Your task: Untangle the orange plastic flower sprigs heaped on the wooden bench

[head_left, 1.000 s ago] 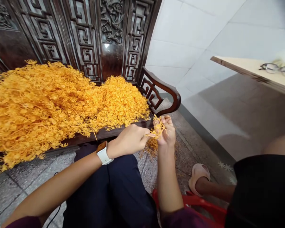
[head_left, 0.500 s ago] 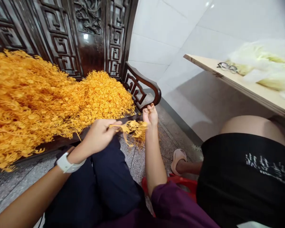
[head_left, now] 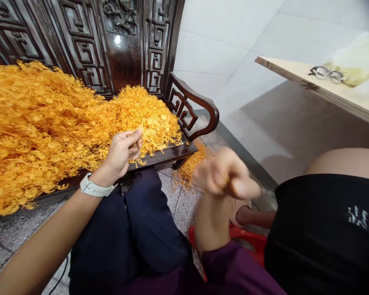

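Note:
My left hand [head_left: 123, 151], wearing a pale watch, pinches a thin orange stringy sprig [head_left: 153, 129] between thumb and fingertips. Behind the sprig is a big heap of similar orange pieces [head_left: 64, 119], so its outline partly blends into them. My right hand [head_left: 224, 174] is raised close to the camera over the floor, apart from the sprig. Its fingers are curled in and blurred by motion; whatever they may hold is too small to make out.
The heap lies on a dark carved wooden bench [head_left: 172, 153] with a curved armrest [head_left: 203, 106]. Orange scraps [head_left: 187, 168] litter the floor. At right, a person in black shorts [head_left: 320, 229] sits close by. Eyeglasses [head_left: 326, 74] rest on a wooden board [head_left: 292, 73].
My hands have moved apart. The left has risen toward the heap with the orange sprig, while the right has swung back toward the camera, fingers still curled. The view has shifted slightly right.

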The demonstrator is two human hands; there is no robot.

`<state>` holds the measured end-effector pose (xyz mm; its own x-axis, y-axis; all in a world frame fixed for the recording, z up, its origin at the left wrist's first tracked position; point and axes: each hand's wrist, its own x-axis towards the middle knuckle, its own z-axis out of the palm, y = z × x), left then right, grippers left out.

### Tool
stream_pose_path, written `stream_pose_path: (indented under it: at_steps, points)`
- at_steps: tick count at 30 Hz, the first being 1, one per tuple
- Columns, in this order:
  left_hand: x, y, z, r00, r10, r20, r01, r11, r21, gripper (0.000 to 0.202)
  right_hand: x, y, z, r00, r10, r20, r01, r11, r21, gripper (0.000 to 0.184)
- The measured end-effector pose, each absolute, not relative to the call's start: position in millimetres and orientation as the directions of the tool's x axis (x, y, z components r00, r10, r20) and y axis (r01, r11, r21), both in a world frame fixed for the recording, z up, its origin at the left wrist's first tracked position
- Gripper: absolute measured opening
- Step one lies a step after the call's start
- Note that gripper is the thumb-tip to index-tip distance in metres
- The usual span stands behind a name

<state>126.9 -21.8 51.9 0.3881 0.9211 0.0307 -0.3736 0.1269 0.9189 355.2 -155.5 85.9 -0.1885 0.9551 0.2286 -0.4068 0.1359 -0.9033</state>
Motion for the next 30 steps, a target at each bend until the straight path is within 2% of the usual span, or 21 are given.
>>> stream_pose_path:
  at_steps: [2,3,4,5,7,8,10,11,13,14,16,18,20,25,30]
  points:
    - [127,-22,54,0.401,0.916,0.008,-0.374,0.156,0.914,0.037,363,-159,103,-0.271,0.960,0.070,-0.430,-0.056,-0.901,0.032]
    - [127,-22,55,0.409,0.913,-0.005,-0.373,0.172,0.912,0.038,365,-151,110,-0.245,0.970,-0.010,-0.422,-0.116,-0.899,0.032]
    - [128,-22,55,0.415,0.910,-0.016,-0.371,0.185,0.910,0.038,363,-137,116,-0.166,0.986,-0.024,-0.396,-0.089,-0.914,0.032]
    - [128,-22,56,0.417,0.908,-0.026,-0.368,0.195,0.909,0.038,359,-118,120,-0.074,0.997,0.024,-0.346,-0.003,-0.938,0.030]
    - [129,-23,55,0.409,0.912,-0.041,-0.362,0.203,0.910,0.038,345,-73,123,0.057,0.972,0.228,-0.188,0.235,-0.954,0.019]
    - [129,-23,55,0.403,0.914,-0.046,-0.357,0.203,0.912,0.037,337,-52,122,0.081,0.948,0.309,-0.128,0.317,-0.940,0.024]
    - [130,-24,54,0.385,0.921,-0.051,-0.354,0.198,0.914,0.037,323,-25,116,0.163,0.910,0.381,-0.082,0.397,-0.914,0.047]
    - [130,-25,54,0.378,0.924,-0.054,-0.353,0.198,0.914,0.037,317,-20,111,0.240,0.878,0.414,-0.055,0.438,-0.897,0.052]
    - [130,-27,53,0.375,0.926,-0.056,-0.344,0.195,0.918,0.038,309,-25,99,0.372,0.776,0.509,0.072,0.523,-0.849,0.048]
    - [130,-28,53,0.378,0.924,-0.050,-0.335,0.187,0.923,0.038,307,-33,92,0.375,0.746,0.551,0.142,0.541,-0.829,0.043]
    - [130,-30,53,0.380,0.925,-0.011,-0.312,0.139,0.940,0.037,306,-52,79,0.252,0.777,0.577,0.235,0.529,-0.815,0.032]
    - [131,-31,52,0.363,0.930,0.059,-0.280,0.048,0.959,0.035,305,-66,69,0.108,0.837,0.537,0.301,0.488,-0.820,0.028]
    - [131,-31,50,0.355,0.925,0.139,-0.216,-0.064,0.974,0.035,305,-71,60,0.071,0.859,0.507,0.341,0.457,-0.821,0.029]
    - [132,-36,51,0.426,0.849,0.314,-0.009,-0.343,0.939,0.040,309,-65,46,0.152,0.888,0.435,0.223,0.397,-0.890,0.024]
    - [133,-47,52,0.496,0.789,0.363,0.056,-0.447,0.893,0.043,320,-60,34,0.315,0.796,0.517,0.230,0.464,-0.855,0.019]
